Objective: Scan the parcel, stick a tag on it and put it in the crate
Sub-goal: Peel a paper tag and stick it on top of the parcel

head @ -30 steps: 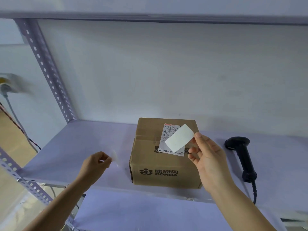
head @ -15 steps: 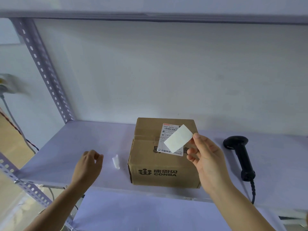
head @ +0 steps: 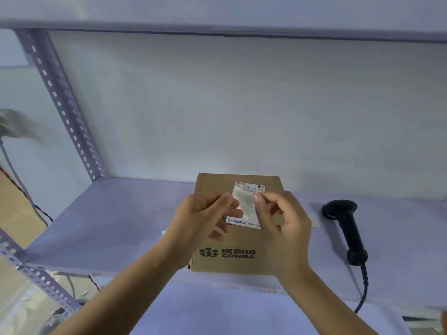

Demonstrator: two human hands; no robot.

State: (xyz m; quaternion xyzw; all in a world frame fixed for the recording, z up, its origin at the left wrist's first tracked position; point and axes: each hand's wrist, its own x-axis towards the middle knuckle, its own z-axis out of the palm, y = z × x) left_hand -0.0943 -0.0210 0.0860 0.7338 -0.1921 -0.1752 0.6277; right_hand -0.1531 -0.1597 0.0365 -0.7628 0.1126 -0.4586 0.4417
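Observation:
A brown cardboard parcel (head: 242,259) printed CONBA stands on the white shelf (head: 116,218), with a shipping label (head: 251,188) on its top. Just above the parcel, a small white tag (head: 244,201) is pinched between my left hand (head: 203,221) and my right hand (head: 283,223). Both hands hold it by thumb and fingertips, over the shipping label. A black barcode scanner (head: 348,228) lies on the shelf to the right of the parcel, its cable hanging over the front edge. No crate is in view.
A perforated metal upright (head: 63,102) stands at the back left of the shelf. Another shelf board (head: 217,27) runs overhead. Cables (head: 19,184) hang along the wall at the far left. A lower white surface (head: 217,313) lies beneath the shelf's front edge.
My left hand has come in from the left side of the shelf to the tag. Both hands now hold the tag over the parcel's top; before, only the right hand held it.

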